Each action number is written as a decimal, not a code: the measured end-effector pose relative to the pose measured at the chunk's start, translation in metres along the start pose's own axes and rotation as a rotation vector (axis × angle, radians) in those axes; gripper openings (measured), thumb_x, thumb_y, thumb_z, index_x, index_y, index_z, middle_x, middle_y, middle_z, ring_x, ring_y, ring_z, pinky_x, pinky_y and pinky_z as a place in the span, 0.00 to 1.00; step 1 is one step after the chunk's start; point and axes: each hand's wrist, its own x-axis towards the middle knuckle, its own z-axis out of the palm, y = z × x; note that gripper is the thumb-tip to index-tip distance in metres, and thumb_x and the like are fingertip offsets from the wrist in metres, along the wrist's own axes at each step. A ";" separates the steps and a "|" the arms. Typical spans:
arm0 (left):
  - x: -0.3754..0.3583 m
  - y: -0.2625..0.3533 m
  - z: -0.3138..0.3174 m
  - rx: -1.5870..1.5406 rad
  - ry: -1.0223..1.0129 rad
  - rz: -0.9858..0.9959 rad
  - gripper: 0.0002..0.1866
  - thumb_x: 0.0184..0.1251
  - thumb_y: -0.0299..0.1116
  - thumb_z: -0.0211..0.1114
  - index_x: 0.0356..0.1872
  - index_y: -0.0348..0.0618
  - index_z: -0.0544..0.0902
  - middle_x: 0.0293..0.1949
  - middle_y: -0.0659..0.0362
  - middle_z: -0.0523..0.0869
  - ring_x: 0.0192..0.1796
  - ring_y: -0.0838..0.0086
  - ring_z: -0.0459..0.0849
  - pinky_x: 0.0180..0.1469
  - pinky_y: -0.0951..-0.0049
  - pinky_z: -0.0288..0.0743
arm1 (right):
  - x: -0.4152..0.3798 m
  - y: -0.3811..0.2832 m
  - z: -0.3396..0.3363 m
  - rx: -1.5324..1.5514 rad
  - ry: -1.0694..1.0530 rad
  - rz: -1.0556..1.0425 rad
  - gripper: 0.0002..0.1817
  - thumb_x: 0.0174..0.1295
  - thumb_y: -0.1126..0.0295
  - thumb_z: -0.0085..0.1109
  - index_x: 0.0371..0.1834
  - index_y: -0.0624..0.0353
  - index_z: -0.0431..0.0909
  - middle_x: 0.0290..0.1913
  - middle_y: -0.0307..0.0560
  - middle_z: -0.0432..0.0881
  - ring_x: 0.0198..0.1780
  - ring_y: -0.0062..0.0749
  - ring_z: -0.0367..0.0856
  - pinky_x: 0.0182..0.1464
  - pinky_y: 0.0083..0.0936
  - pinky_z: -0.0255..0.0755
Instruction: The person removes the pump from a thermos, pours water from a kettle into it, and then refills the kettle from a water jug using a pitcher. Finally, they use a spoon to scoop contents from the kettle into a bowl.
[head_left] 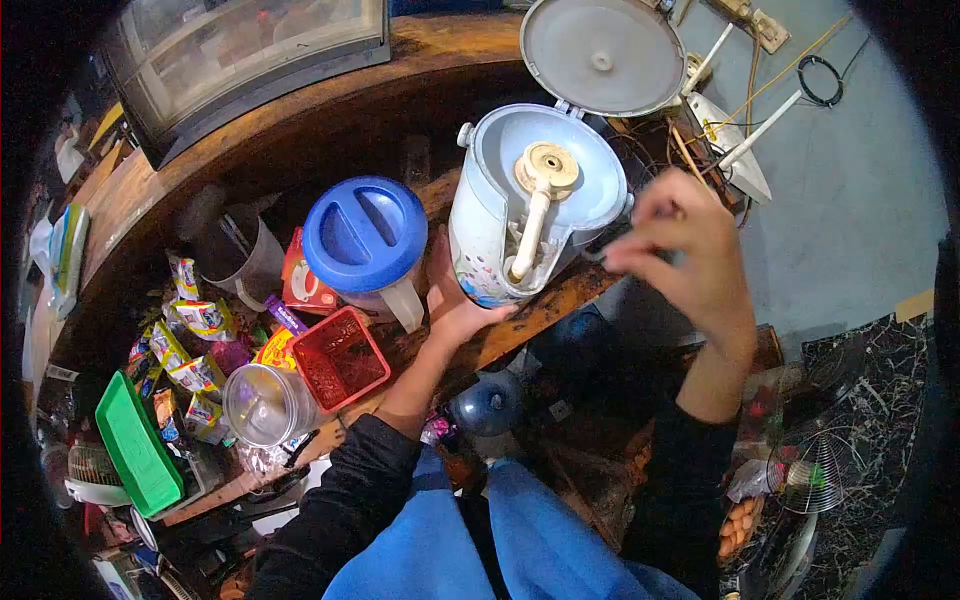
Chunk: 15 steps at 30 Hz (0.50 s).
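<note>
Blue clothing (420, 545) and two black sleeves lie nearest the camera. Beyond them, one white pump pot (480, 235) with coloured dots stands on the wooden tabletop (540, 320), its one round grey lid (600, 60) swung open behind it; one cream spout tube (533, 235) shows inside. The left hand (455, 308) reaches forward and cups the pot's lower left wall, fingers spread up its side, thumb across the lower front. The right hand (685, 255) is raised right of the pot, bent at the wrist, fingers curled and thumb toward the forefinger; blur hides whether the tips meet or pinch anything. To the left are one blue-lidded pitcher (365, 235), one red basket (340, 358), one green tray (138, 445), stacked clear tubs (265, 405) and at least five sachets (205, 320), their print too small to read.
</note>
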 end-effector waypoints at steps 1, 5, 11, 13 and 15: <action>0.004 0.010 -0.010 -0.061 -0.118 -0.107 0.52 0.21 0.54 0.72 0.53 0.37 0.59 0.42 0.51 0.77 0.42 0.63 0.77 0.45 0.68 0.70 | -0.013 -0.001 -0.004 -0.046 0.019 0.033 0.09 0.33 0.63 0.65 0.19 0.51 0.80 0.28 0.36 0.69 0.33 0.31 0.70 0.35 0.28 0.60; 0.010 0.020 -0.022 -0.145 -0.231 -0.224 0.47 0.22 0.53 0.72 0.49 0.39 0.65 0.39 0.53 0.79 0.40 0.63 0.78 0.43 0.68 0.71 | -0.077 0.019 0.040 -0.015 -0.197 0.316 0.09 0.32 0.64 0.66 0.19 0.52 0.81 0.32 0.38 0.73 0.37 0.34 0.72 0.36 0.31 0.63; 0.010 0.015 -0.021 -0.199 -0.290 -0.262 0.51 0.21 0.53 0.73 0.52 0.38 0.62 0.43 0.49 0.76 0.44 0.62 0.76 0.45 0.66 0.70 | -0.109 0.038 0.103 -0.011 -0.253 0.525 0.22 0.32 0.71 0.68 0.37 0.49 0.78 0.45 0.44 0.72 0.44 0.41 0.73 0.40 0.33 0.68; 0.006 0.005 -0.010 -0.165 -0.291 -0.265 0.53 0.20 0.53 0.73 0.53 0.37 0.59 0.45 0.48 0.74 0.46 0.61 0.75 0.47 0.66 0.69 | -0.095 0.024 0.099 -0.179 0.024 0.496 0.24 0.35 0.71 0.67 0.42 0.47 0.75 0.44 0.44 0.73 0.41 0.40 0.74 0.40 0.33 0.68; -0.001 -0.010 0.007 -0.096 -0.291 -0.269 0.58 0.18 0.52 0.74 0.56 0.35 0.54 0.49 0.45 0.70 0.49 0.60 0.72 0.49 0.66 0.67 | -0.102 0.039 0.107 -0.070 0.090 0.474 0.22 0.36 0.71 0.65 0.41 0.49 0.76 0.44 0.45 0.73 0.40 0.40 0.74 0.41 0.33 0.68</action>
